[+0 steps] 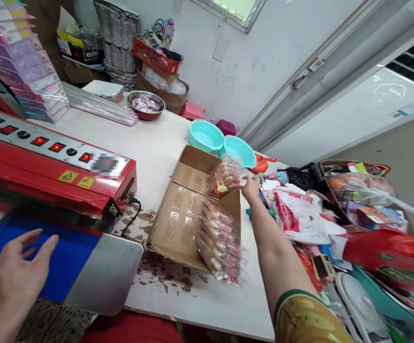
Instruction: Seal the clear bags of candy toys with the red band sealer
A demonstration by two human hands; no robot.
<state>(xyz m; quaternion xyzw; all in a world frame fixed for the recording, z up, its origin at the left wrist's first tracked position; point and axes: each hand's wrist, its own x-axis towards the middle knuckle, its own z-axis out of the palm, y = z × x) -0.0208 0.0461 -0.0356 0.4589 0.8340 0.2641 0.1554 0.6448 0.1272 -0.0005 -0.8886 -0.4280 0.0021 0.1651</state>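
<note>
Holding sweet packet [224, 177] pinched in right hand [250, 185], centre frame, over cardboard box [187, 200]. Hovering left hand [17, 271], fingers spread, lower left above blue belt [71, 257]. Seemingly mid-placing; needs aligning with packet row [219, 243].

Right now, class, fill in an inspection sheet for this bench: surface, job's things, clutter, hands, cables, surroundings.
Surface: white table, brown stains beside the carton.
Job's things: clear packet held over open carton; row of packets inside it.
Clutter: heap of bags at right; two teal bowls.
Hands: right hand grips the clear packet; left hand open over blue belt.
Cables: black cable from red machine.
Surroundings: stacked boxes, red basket, white wall.
</note>
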